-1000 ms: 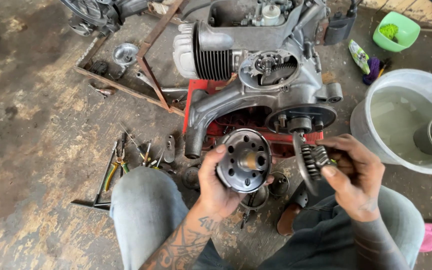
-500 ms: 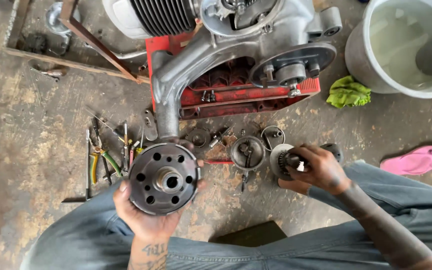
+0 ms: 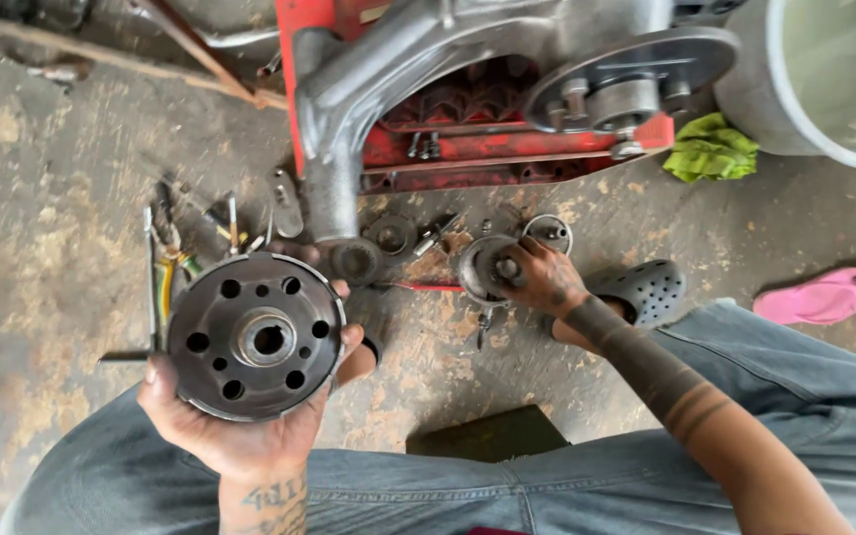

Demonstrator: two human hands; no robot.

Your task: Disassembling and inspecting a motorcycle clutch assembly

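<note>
Head view, left hand: my left hand (image 3: 250, 426) is cupping a round dark metal drum (image 3: 256, 337) from below, fingers curling up around its rim, clamped on it and holding it face-up above my lap.
Head view, drum: it is showing a ring of round holes around a shiny hub with a centre bore, and it is sitting near my left knee, well apart from the engine.
Head view, right hand: my right hand (image 3: 545, 280) is reaching down to the floor (image 3: 42, 287), fingers closing around a smaller round metal part (image 3: 487, 267) that is lying there; I cannot tell whether it is lifting off the ground.
Head view, hands together: they are working well apart, one on each part.
Head view, engine: a grey engine casing (image 3: 468, 69) is resting on a red stand (image 3: 487, 159) just beyond the small part, its round plate facing me.
Head view, floor bits: hand tools (image 3: 175, 258) are lying left of the drum, and small rings and bolts are scattering below the casing.
Head view, surroundings: a green rag (image 3: 710, 149) is lying beside a pale bucket (image 3: 824, 79), a black clog (image 3: 646, 289) is sitting just right of my right hand, and a pink sandal (image 3: 844, 302) is lying farther right.
Head view, legs: my jeans (image 3: 567, 485) are filling the bottom edge.
</note>
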